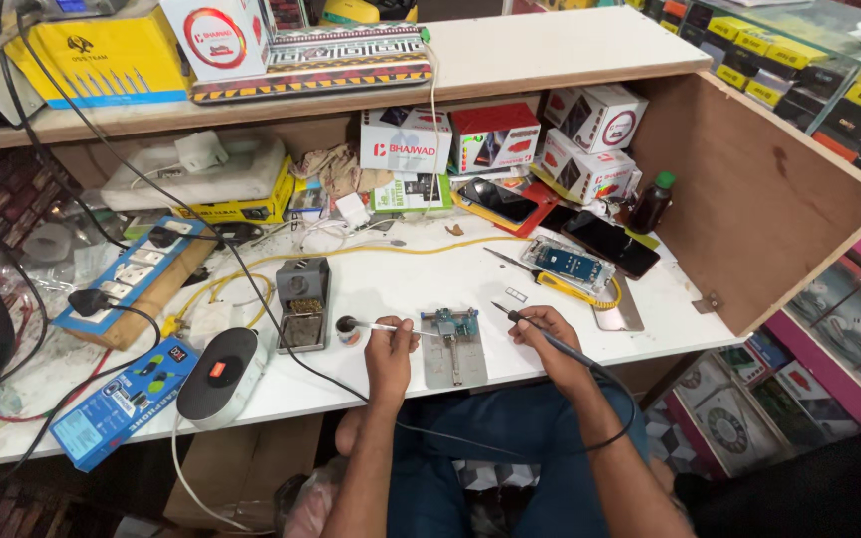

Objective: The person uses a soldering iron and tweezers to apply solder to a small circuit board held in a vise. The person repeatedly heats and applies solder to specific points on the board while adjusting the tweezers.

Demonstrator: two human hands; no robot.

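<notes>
The small circuit board (450, 324) is clamped on a grey metal holder (453, 361) near the front edge of the white table (391, 289), and its tiny parts are too small to make out. The left hand (391, 344) has its fingers pinched tight on thin tweezers (396, 328), whose tips reach toward the board. The right hand (542, 334) has its fingers closed around a soldering iron (535, 329), with the tip lifted beside the board. Both arms come up from the bottom edge, which cuts them off.
</notes>
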